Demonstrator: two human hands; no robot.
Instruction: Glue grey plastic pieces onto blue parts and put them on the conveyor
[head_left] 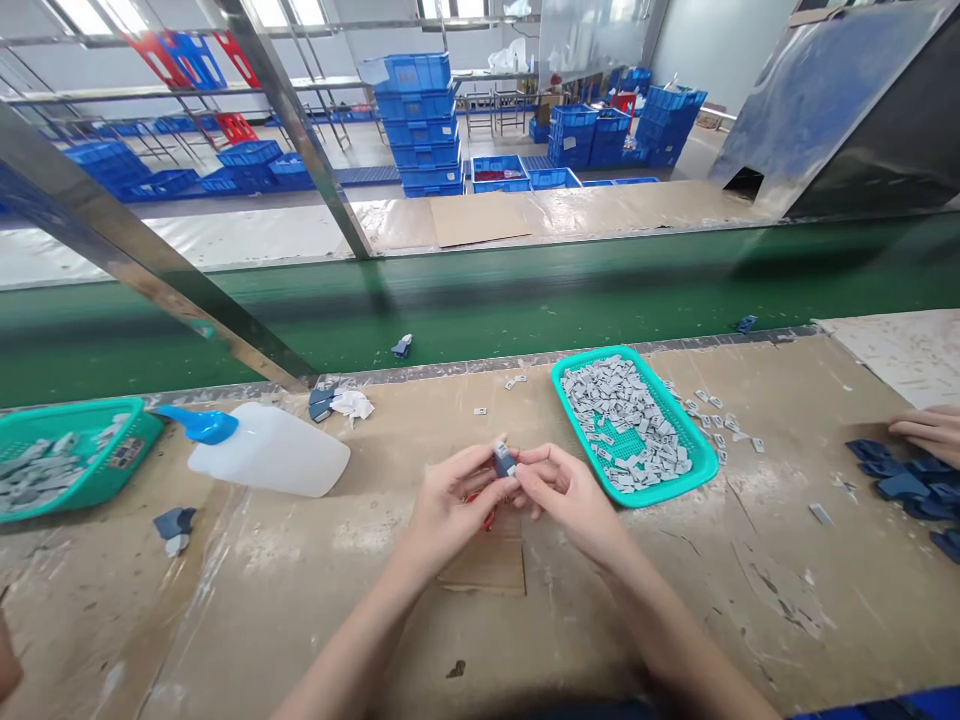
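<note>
A small dark blue-grey plastic part (505, 460) with light grey ends is held up between my two hands. My left hand (457, 495) pinches it between thumb and fingers. The fingertips of my right hand (562, 490) are closed at its lower right end; whether they also hold a small grey piece I cannot tell. Something red (489, 518) lies behind my left fingers, mostly hidden. Below the hands is a piece of cardboard (484, 570). A green basket (711, 472) of small light grey plastic pieces stands just right of my right hand.
Loose grey pieces (718, 422) lie right of the basket. On the left are a white bottle with blue spout (274, 450) and another green basket (120, 475). A person's hand (930, 432) is near dark blue parts (904, 485). A green conveyor belt (480, 305) crosses behind; a metal post (172, 270) slants left.
</note>
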